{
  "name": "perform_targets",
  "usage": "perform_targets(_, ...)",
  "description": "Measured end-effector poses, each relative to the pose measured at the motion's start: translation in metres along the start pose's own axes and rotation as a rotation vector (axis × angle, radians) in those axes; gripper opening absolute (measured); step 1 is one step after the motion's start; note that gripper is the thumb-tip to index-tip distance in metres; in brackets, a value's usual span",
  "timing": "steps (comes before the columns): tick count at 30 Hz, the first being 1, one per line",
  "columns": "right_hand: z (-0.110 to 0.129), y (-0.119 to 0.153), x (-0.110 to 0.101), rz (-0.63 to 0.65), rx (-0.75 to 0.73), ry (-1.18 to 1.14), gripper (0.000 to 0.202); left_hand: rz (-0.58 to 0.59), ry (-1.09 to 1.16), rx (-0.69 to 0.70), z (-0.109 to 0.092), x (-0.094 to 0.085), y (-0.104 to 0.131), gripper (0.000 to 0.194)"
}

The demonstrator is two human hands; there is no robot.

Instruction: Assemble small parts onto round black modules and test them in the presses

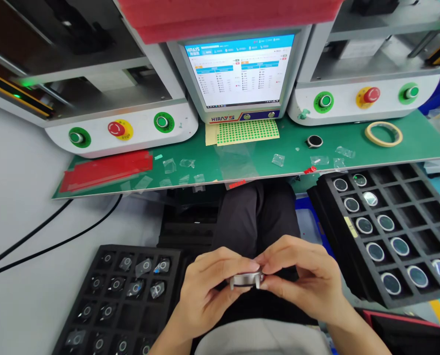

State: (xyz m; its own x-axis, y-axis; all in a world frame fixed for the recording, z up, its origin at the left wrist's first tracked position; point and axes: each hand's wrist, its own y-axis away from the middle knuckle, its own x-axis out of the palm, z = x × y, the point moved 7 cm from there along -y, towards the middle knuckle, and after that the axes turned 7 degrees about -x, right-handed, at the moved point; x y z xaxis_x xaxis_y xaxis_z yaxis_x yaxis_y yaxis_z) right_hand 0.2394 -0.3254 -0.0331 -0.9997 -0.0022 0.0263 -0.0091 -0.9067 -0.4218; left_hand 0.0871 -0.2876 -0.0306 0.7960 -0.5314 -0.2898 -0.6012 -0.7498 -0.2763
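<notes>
Over my lap, a silver watch case (245,280) with lugs is held edge-on between both hands. My left hand (214,283) grips its left side, thumb below and fingers above. On the right end, the fingertips of my right hand (301,276) pinch the case near its side. The faces of the case are turned mostly out of sight. Below left of my hands lies a black foam tray (127,315) with several watch parts, some in clear film. At the right, another foam tray (408,222) holds several round watch faces.
A green bench (205,172) runs across the front, bearing a monitor (242,74), green dot stickers (247,132), a tape roll (383,134), a round watch (314,141), red strips (107,170) and film scraps. Machines with push buttons (163,122) flank the monitor. Black cables (57,214) hang left.
</notes>
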Motion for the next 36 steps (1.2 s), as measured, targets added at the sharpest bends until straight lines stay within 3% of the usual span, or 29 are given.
perform_targets(6, 0.001, -0.001, 0.000, -0.006, -0.006, 0.025, 0.024, 0.006, -0.016, 0.021, -0.001, -0.001, 0.000, 0.025)
perform_targets(12, 0.009, 0.000, 0.001, -0.028, -0.113, 0.058, 0.022, -0.024, -0.017, 0.066, -0.005, -0.001, -0.001, 0.023)
perform_targets(20, 0.003, -0.001, -0.001, 0.123, -0.014, 0.011, 0.011, 0.034, -0.017, 0.050, -0.003, 0.004, -0.001, 0.021)
perform_targets(24, 0.006, -0.003, 0.000, 0.160, -0.066, 0.056, 0.004, 0.025, -0.008, 0.075, -0.004, 0.005, 0.001, 0.021)
perform_targets(31, 0.023, 0.000, 0.008, 0.061, -0.281, 0.266, 0.006, -0.108, 0.017, 0.201, -0.008, 0.002, 0.005, 0.023)
perform_targets(33, 0.024, 0.001, 0.009, 0.016, -0.308, 0.228, 0.006, -0.137, 0.029, 0.224, -0.010, 0.001, 0.005, 0.024)
perform_targets(36, 0.019, 0.005, 0.005, -0.099, -0.301, 0.080, 0.028, -0.147, 0.044, 0.239, -0.011, 0.001, 0.004, 0.027)
